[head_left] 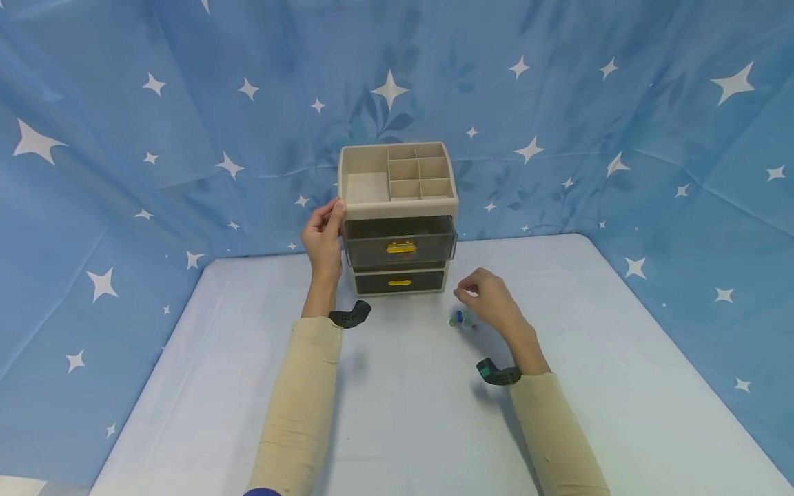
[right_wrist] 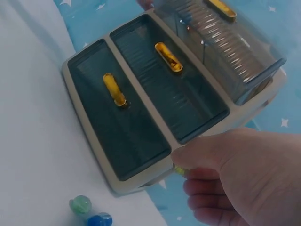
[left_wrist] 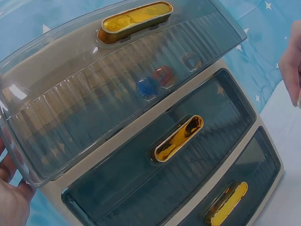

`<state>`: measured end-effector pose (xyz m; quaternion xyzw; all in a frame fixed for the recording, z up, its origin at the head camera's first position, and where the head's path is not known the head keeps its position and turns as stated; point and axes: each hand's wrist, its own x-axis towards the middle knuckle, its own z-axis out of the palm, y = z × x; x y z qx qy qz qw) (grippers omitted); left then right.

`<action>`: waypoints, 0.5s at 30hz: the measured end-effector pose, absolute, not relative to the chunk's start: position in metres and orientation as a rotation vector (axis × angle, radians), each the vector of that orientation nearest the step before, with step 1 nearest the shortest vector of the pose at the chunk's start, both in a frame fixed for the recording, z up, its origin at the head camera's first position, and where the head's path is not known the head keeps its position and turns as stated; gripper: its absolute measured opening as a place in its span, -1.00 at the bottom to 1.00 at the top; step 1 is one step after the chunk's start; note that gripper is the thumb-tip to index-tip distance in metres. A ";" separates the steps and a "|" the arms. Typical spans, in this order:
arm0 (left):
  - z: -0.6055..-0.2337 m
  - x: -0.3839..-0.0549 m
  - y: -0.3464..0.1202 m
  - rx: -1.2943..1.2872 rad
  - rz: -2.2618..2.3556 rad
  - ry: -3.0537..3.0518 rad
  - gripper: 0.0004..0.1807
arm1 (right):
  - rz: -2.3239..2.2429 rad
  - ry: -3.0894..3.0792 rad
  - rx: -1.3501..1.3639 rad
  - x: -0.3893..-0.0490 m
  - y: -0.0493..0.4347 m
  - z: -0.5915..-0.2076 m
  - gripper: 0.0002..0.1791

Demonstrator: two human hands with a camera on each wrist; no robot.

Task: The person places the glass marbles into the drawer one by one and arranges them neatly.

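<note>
A cream drawer organizer (head_left: 400,207) stands upright at the back of the table, its top smoky drawer (head_left: 400,241) pulled out. Blue (left_wrist: 148,88), red (left_wrist: 164,76) and clear marbles (left_wrist: 191,60) show through that drawer. With thumb and fingers, my left hand (head_left: 324,234) grips the organizer's upper left side. My right hand (head_left: 490,300) is raised just right of the organizer's lower corner and pinches a yellow-green marble (right_wrist: 180,170), mostly hidden by the fingertips. Below it on the table lies a small cluster with a blue marble (head_left: 460,317) and green marbles (head_left: 468,322).
Two lower drawers with yellow handles are closed, the bottom drawer (head_left: 400,282) nearest the table. Divided compartments (head_left: 418,170) form the organizer's top. A white cloth covers the table (head_left: 397,413), and a blue starred curtain (head_left: 248,138) hangs close behind and at both sides.
</note>
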<state>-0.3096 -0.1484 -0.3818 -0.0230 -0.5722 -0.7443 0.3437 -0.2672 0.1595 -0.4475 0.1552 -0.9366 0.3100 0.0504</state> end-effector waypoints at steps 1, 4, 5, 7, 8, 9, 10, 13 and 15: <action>-0.382 -0.310 -0.148 -0.058 -1.932 -1.488 -0.71 | 0.943 -2.846 0.470 -0.266 0.159 -0.446 -0.74; -0.382 -0.309 -0.149 -0.053 -1.932 -1.488 -0.72 | 0.950 -2.826 0.460 -0.264 0.157 -0.442 -0.73; -0.381 -0.309 -0.149 -0.053 -1.938 -1.485 -0.71 | 0.951 -2.819 0.456 -0.264 0.157 -0.441 -0.73; -0.381 -0.310 -0.149 -0.053 -1.947 -1.480 -0.71 | 0.953 -2.806 0.448 -0.263 0.156 -0.439 -0.74; -0.381 -0.310 -0.149 -0.055 -1.954 -1.476 -0.71 | 0.957 -2.798 0.447 -0.263 0.156 -0.438 -0.74; -0.381 -0.310 -0.149 -0.060 -1.961 -1.471 -0.71 | 0.958 -2.789 0.447 -0.262 0.156 -0.437 -0.74; -0.381 -0.310 -0.149 -0.062 -1.966 -1.468 -0.70 | 0.961 -2.779 0.448 -0.262 0.156 -0.436 -0.74; -0.381 -0.311 -0.150 -0.070 -1.965 -1.464 -0.68 | 0.965 -2.756 0.459 -0.259 0.155 -0.432 -0.75; -0.381 -0.311 -0.150 -0.073 -1.961 -1.465 -0.67 | 0.965 -2.747 0.462 -0.258 0.154 -0.429 -0.75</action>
